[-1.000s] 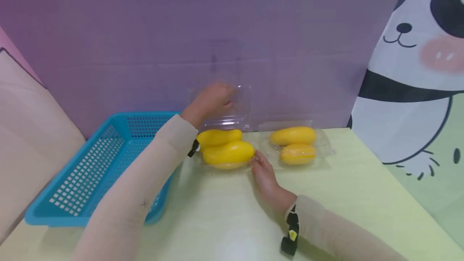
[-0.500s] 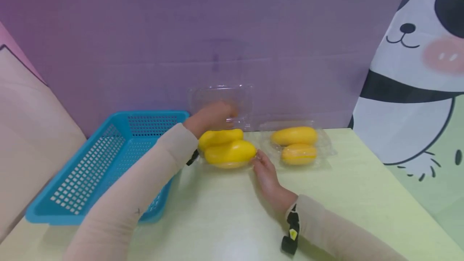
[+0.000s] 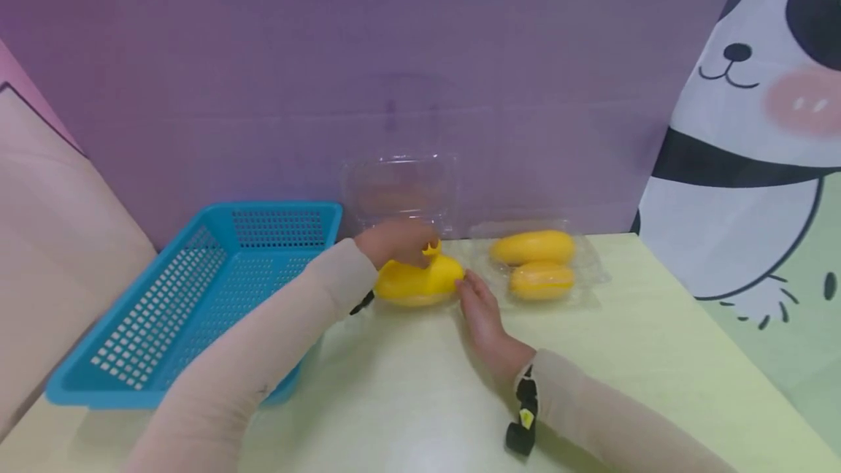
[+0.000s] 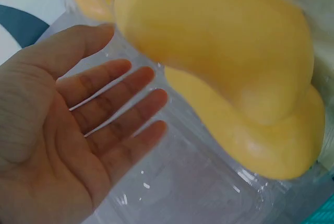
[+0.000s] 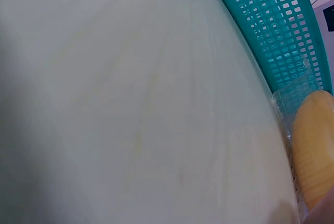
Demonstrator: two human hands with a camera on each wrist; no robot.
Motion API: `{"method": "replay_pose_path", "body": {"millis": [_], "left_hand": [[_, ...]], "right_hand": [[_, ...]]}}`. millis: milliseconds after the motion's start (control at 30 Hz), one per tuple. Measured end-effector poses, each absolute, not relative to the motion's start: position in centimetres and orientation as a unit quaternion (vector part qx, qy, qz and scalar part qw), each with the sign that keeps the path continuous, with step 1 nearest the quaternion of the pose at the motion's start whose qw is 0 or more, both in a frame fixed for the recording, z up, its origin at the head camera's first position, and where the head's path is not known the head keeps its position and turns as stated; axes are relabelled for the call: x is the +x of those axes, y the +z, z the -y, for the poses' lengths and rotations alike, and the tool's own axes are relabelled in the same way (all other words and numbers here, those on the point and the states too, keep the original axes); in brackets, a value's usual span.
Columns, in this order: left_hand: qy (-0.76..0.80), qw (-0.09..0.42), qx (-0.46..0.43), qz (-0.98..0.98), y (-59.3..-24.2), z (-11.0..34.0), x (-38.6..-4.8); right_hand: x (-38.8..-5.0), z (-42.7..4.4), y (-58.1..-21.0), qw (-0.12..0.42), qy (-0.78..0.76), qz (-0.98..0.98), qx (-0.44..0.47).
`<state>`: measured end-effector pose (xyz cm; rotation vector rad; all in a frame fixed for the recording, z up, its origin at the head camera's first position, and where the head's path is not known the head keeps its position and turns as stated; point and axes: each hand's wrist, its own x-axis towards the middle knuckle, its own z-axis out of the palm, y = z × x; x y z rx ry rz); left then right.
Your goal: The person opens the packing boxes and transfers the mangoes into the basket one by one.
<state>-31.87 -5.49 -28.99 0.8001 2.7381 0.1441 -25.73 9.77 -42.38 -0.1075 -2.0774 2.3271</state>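
Observation:
My left hand (image 3: 401, 241) reaches over the rear mango (image 4: 261, 148) and covers most of it in the head view. In the left wrist view, its fingers are spread and nearly straight beside the yellow fruit. The front mango (image 3: 414, 285) lies closer to me. Both sit in a clear plastic clamshell box, whose raised lid (image 3: 401, 185) leans at the back. My right hand (image 3: 482, 316) has its fingertips against the right end of the front mango and the box; the exact contact is hard to make out. The right wrist view shows the front mango (image 5: 313, 145) at its edge.
A blue perforated basket (image 3: 101, 385) stands to the left, close to the box. On the right, a second clear box (image 3: 588, 290) holds two yellow fruits (image 3: 534, 248). A purple panel (image 3: 420, 42) rises behind the pale table (image 3: 394, 400).
My left hand has come down from the raised lid and toward me, over the rear mango. My right hand has stayed at the box's right end.

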Motion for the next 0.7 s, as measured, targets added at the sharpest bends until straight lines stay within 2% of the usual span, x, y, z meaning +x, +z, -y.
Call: {"method": "replay_pose_path", "body": {"millis": [100, 367, 700], "left_hand": [[0.044, 0.155, 0.271, -0.949, -29.5, 5.1, -32.0], [-0.02, 0.143, 0.303, -0.942, -30.8, 4.4, -32.1], [0.001, 0.164, 0.285, -0.944, -31.4, 4.3, -32.1]], "right_hand": [[-25.8, -9.7, -42.3, 0.01, 0.754, 0.657, -0.029], [-25.9, -9.6, -42.3, 0.007, 0.758, 0.651, -0.036], [-25.9, -9.5, -42.2, 0.011, 0.761, 0.648, -0.039]]}}
